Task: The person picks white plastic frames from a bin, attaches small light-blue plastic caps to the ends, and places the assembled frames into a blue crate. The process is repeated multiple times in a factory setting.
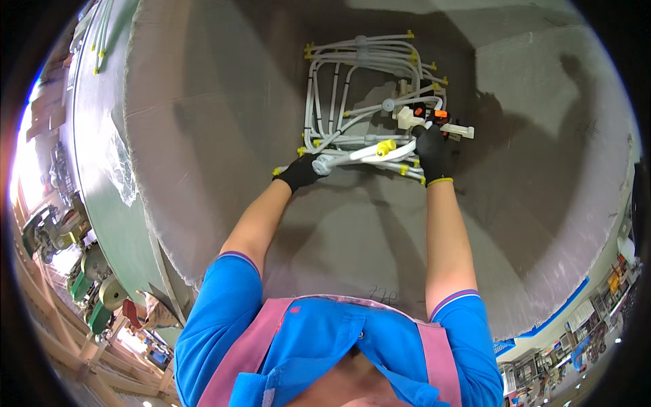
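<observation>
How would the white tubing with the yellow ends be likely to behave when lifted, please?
The white tubing would probably flex but spring back, since its runs bend in smooth curves. It looks likely to be light for its size, being slender with open gaps between runs. Its protruding yellow ends might snag on neighbouring tubes.

Two o'clock: right hand (434,154), fingertips lost among connectors (405,118) | eleven: left hand (300,173), fingers hidden behind tubes (366,156) | four: clutter (597,325), too small!
</observation>
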